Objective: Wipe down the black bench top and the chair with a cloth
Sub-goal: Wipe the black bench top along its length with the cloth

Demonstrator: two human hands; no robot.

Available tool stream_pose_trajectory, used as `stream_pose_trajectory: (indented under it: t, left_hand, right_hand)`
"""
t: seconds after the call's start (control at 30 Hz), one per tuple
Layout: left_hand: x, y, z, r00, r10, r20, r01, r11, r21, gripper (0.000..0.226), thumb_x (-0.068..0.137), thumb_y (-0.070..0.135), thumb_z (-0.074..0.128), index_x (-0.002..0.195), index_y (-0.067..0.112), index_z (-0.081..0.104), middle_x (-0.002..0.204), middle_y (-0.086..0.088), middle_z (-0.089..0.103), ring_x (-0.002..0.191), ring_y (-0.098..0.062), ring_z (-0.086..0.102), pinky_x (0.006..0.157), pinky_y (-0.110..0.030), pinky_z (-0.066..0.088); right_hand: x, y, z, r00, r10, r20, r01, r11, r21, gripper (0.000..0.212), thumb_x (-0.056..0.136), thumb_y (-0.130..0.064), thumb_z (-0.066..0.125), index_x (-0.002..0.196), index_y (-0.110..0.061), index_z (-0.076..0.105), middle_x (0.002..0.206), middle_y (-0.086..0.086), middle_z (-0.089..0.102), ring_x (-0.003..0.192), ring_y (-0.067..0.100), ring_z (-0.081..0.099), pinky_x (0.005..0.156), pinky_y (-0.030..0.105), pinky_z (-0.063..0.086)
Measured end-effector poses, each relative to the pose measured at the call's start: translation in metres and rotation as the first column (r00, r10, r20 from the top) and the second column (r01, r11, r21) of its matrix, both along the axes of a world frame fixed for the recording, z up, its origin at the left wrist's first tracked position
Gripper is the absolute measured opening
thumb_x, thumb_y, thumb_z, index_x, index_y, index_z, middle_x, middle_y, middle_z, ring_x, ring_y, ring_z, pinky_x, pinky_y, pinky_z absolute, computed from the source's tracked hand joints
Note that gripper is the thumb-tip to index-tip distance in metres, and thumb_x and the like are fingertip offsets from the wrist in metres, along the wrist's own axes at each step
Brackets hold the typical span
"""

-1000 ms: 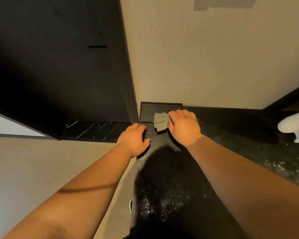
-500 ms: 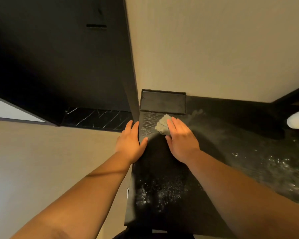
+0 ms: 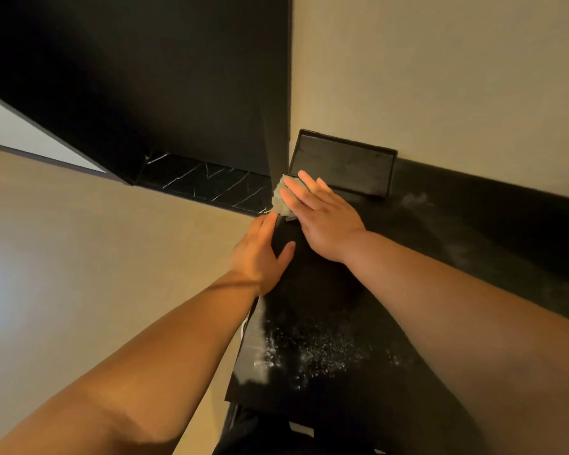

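Right hand [image 3: 322,221] flat, fingers straight, pressing grey cloth [image 3: 281,200] onto black bench top [image 3: 358,323] at frame centre, near the corner. Left hand [image 3: 260,254] open, resting on bench's left edge, holding nothing.

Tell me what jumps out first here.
The right hand presses a grey cloth flat at the far left corner of the bench, just in front of a black tray against the wall. The left hand rests on the left edge. White specks dot the top nearer the camera.
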State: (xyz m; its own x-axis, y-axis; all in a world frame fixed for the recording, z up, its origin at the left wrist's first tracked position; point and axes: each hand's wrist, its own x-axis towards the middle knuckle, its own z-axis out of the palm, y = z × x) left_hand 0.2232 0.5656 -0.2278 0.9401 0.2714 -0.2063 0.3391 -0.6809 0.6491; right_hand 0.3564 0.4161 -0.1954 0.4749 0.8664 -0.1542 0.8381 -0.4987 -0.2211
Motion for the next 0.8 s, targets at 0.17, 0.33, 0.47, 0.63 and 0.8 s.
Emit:
stream_pose_trajectory:
  t: [0.17, 0.33, 0.47, 0.63, 0.8]
  left_hand:
    - [0.000, 0.002, 0.002, 0.999, -0.006, -0.033, 0.006, 1.000, 0.003, 0.078, 0.095, 0.052, 0.062, 0.162, 0.037, 0.025, 0.149, 0.003, 0.053, 0.132, -0.018, 0.055, 0.106, -0.045, 0.053]
    - [-0.003, -0.001, 0.006, 0.998, -0.002, -0.067, 0.004, 0.999, 0.036, 0.085, 0.099, 0.051, 0.062, 0.167, 0.039, 0.012, 0.148, -0.002, 0.058, 0.128, -0.021, 0.060, 0.102, -0.044, 0.054]
    - [-0.005, -0.002, 0.004, 0.997, -0.013, -0.072, 0.017, 0.998, 0.054, 0.085, 0.100, 0.052, 0.058, 0.168, 0.032, 0.012, 0.144, -0.005, 0.060, 0.124, -0.024, 0.062, 0.099, -0.047, 0.056]
    - [-0.005, -0.003, 0.003, 0.999, -0.006, -0.041, 0.008, 0.998, 0.063, 0.080, 0.101, 0.052, 0.057, 0.168, 0.032, 0.016, 0.148, -0.004, 0.059, 0.124, -0.025, 0.063, 0.099, -0.041, 0.054]
    - [-0.008, -0.002, 0.009, 0.997, -0.025, -0.072, 0.030, 0.997, 0.068, 0.074, 0.105, 0.061, 0.044, 0.167, 0.036, 0.012, 0.132, -0.003, 0.069, 0.100, -0.024, 0.071, 0.084, -0.039, 0.056]
  right_hand:
    - [-0.002, -0.004, 0.002, 1.000, 0.019, -0.016, -0.019, 0.998, -0.054, 0.064, 0.107, -0.036, 0.040, 0.166, -0.027, 0.016, 0.174, -0.003, -0.007, 0.160, 0.022, -0.012, 0.130, 0.044, 0.001]
    - [-0.026, -0.032, 0.003, 0.999, -0.006, -0.032, 0.002, 0.994, -0.109, 0.068, 0.107, -0.059, 0.025, 0.166, -0.031, 0.007, 0.174, -0.003, -0.013, 0.158, 0.018, -0.021, 0.130, 0.043, -0.001]
    - [-0.015, -0.052, 0.007, 0.994, 0.105, -0.024, -0.108, 0.974, -0.201, 0.073, 0.104, -0.068, 0.021, 0.166, -0.036, -0.003, 0.172, -0.007, -0.022, 0.157, 0.017, -0.024, 0.129, 0.043, -0.004]
    - [-0.002, -0.029, 0.013, 1.000, -0.014, 0.019, 0.017, 0.987, -0.160, 0.077, 0.102, -0.069, 0.026, 0.166, -0.030, 0.007, 0.174, -0.003, -0.011, 0.160, 0.023, -0.008, 0.128, 0.043, -0.001]
    - [-0.023, -0.015, 0.010, 0.998, -0.063, 0.016, 0.065, 0.991, -0.114, 0.077, 0.103, -0.067, 0.025, 0.166, -0.025, 0.013, 0.175, 0.005, 0.002, 0.161, 0.027, 0.000, 0.130, 0.048, 0.011]
